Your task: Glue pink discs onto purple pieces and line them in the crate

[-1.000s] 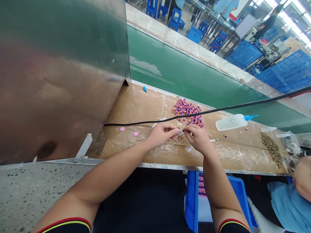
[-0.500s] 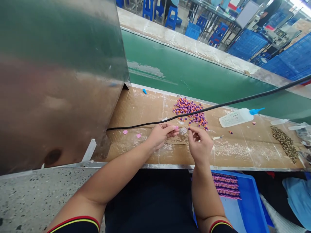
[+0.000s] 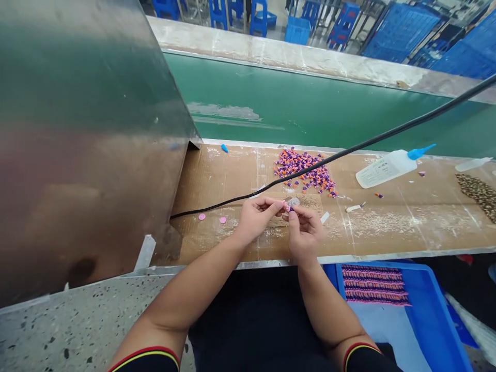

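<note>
Left fingers [image 3: 274, 208] pinch pink piece [image 3: 285, 205] | right fingers [image 3: 294, 223] pinch purple piece [image 3: 291, 209] | bottle label [image 3: 378, 172]: print too small

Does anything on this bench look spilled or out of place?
Yes. Whitish residue is smeared over the cardboard, as if something spilled or dried there. The black cable cuts across the view of the colourful pile, which looks awkward. One stray purple-and-orange piece lies apart from that pile.
</note>
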A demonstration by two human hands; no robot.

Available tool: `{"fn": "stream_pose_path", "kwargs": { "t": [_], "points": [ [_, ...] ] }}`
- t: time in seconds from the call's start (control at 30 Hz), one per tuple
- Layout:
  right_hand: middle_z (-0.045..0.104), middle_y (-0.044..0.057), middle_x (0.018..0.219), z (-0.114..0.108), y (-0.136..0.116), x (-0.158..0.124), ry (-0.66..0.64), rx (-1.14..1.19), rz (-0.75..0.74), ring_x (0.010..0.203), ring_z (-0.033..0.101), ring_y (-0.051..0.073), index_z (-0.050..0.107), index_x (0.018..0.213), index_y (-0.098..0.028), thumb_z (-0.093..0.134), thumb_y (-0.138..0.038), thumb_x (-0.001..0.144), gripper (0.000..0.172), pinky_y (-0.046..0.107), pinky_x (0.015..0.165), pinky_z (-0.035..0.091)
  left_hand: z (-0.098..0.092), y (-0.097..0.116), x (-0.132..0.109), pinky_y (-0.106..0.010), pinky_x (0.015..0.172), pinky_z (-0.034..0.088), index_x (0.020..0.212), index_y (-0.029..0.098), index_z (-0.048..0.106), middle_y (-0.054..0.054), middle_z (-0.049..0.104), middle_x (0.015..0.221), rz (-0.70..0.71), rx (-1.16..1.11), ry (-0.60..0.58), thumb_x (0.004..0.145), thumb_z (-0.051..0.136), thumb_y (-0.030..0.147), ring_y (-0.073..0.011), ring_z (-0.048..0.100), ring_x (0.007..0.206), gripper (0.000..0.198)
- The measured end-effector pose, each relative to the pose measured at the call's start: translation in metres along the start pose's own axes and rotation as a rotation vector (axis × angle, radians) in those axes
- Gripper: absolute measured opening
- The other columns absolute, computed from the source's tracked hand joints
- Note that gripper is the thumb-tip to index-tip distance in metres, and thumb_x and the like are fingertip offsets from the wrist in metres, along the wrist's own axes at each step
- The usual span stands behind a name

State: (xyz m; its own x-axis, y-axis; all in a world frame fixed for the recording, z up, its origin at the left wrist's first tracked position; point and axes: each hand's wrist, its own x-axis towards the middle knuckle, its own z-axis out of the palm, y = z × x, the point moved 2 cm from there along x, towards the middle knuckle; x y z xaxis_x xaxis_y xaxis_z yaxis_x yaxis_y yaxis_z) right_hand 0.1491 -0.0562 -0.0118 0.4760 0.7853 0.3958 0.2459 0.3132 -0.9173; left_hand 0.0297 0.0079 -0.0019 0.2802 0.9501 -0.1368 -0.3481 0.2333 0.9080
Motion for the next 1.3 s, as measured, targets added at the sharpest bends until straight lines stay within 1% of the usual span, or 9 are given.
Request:
{"fn": "stream_pose_path", "kwargs": {
  "t": [0.07, 0.2, 0.33, 0.47, 0.67, 0.9, 1.07, 1.17, 1.3],
  "points": [
    [0.082, 0.006, 0.096, -0.001, 0.001, 0.0, 0.013, -0.045, -0.038, 0.081, 0.081, 0.021, 0.076, 0.104, -0.024, 0.071, -0.039, 0.103, 0.016, 0.036, 0.075, 0.071, 0.0, -0.003, 0.001, -0.029, 0.075, 0.062, 0.075, 0.017, 0.084, -0.009, 0.081, 0.079, -0.039, -0.071, 0.032, 0.059, 0.102, 0.058, -0.0158, 0.071, 0.072, 0.048],
    [0.084, 0.006, 0.098, -0.002, 0.001, 0.004, 0.041, -0.13, -0.185, 0.089, 0.082, 0.021, 0.081, 0.106, -0.023, 0.073, -0.03, 0.102, 0.011, 0.037, 0.083, 0.07, 0.001, -0.007, 0.002, -0.024, 0.069, 0.057, 0.076, 0.017, 0.084, -0.008, 0.08, 0.078, -0.11, -0.216, 0.048, 0.053, 0.106, 0.053, -0.0124, 0.069, 0.07, 0.049],
    [0.084, 0.006, 0.098, 0.0, -0.005, 0.008, 0.039, -0.173, -0.278, 0.089, 0.082, 0.022, 0.083, 0.106, -0.025, 0.073, -0.026, 0.102, 0.011, 0.038, 0.082, 0.071, 0.0, -0.007, 0.003, -0.022, 0.069, 0.056, 0.072, 0.017, 0.083, -0.007, 0.079, 0.077, -0.103, -0.288, 0.055, 0.051, 0.108, 0.049, -0.011, 0.068, 0.07, 0.046],
    [0.085, 0.006, 0.098, 0.002, -0.006, 0.008, 0.02, -0.177, -0.298, 0.091, 0.082, 0.022, 0.083, 0.106, -0.026, 0.073, -0.023, 0.102, 0.012, 0.038, 0.084, 0.071, 0.001, -0.007, 0.002, -0.022, 0.068, 0.056, 0.07, 0.019, 0.083, -0.006, 0.08, 0.076, -0.08, -0.291, 0.073, 0.049, 0.108, 0.051, -0.0105, 0.067, 0.068, 0.046],
    [0.084, 0.006, 0.097, 0.004, -0.002, 0.008, 0.037, -0.199, -0.282, 0.09, 0.082, 0.023, 0.084, 0.103, -0.025, 0.072, -0.027, 0.102, 0.012, 0.039, 0.082, 0.071, 0.002, -0.007, 0.001, -0.02, 0.067, 0.055, 0.07, 0.02, 0.083, -0.006, 0.08, 0.076, -0.041, -0.267, 0.081, 0.05, 0.108, 0.053, -0.009, 0.065, 0.066, 0.046],
    [0.085, 0.005, 0.097, 0.006, -0.008, 0.012, 0.019, -0.176, -0.332, 0.088, 0.082, 0.021, 0.083, 0.105, -0.025, 0.072, -0.018, 0.101, 0.013, 0.038, 0.081, 0.071, -0.002, -0.01, 0.002, -0.024, 0.069, 0.057, 0.073, 0.019, 0.084, -0.008, 0.081, 0.082, -0.006, -0.201, 0.086, 0.054, 0.106, 0.054, -0.0111, 0.065, 0.068, 0.046],
    [0.085, 0.004, 0.097, 0.006, -0.008, 0.012, 0.037, -0.173, -0.354, 0.087, 0.083, 0.021, 0.082, 0.105, -0.025, 0.073, -0.016, 0.1, 0.014, 0.037, 0.08, 0.072, -0.004, -0.014, 0.001, -0.025, 0.072, 0.059, 0.079, 0.021, 0.086, -0.009, 0.083, 0.087, 0.024, -0.127, 0.079, 0.058, 0.103, 0.059, -0.013, 0.069, 0.072, 0.047],
    [0.085, 0.005, 0.098, 0.006, -0.008, 0.012, 0.048, -0.197, -0.378, 0.087, 0.083, 0.021, 0.082, 0.106, -0.025, 0.074, -0.015, 0.1, 0.014, 0.037, 0.079, 0.072, -0.004, -0.014, 0.0, -0.028, 0.081, 0.063, 0.084, 0.023, 0.087, -0.01, 0.085, 0.093, 0.085, -0.027, 0.1, 0.064, 0.1, 0.062, -0.0171, 0.076, 0.082, 0.046],
    [0.085, 0.005, 0.097, 0.007, -0.009, 0.011, 0.067, -0.201, -0.391, 0.086, 0.082, 0.021, 0.082, 0.106, -0.024, 0.075, -0.014, 0.099, 0.014, 0.036, 0.079, 0.071, -0.003, -0.013, -0.003, -0.036, 0.09, 0.067, 0.089, 0.023, 0.088, -0.012, 0.085, 0.099, 0.178, 0.094, 0.112, 0.075, 0.093, 0.063, -0.0242, 0.081, 0.094, 0.043]
  ]
}}
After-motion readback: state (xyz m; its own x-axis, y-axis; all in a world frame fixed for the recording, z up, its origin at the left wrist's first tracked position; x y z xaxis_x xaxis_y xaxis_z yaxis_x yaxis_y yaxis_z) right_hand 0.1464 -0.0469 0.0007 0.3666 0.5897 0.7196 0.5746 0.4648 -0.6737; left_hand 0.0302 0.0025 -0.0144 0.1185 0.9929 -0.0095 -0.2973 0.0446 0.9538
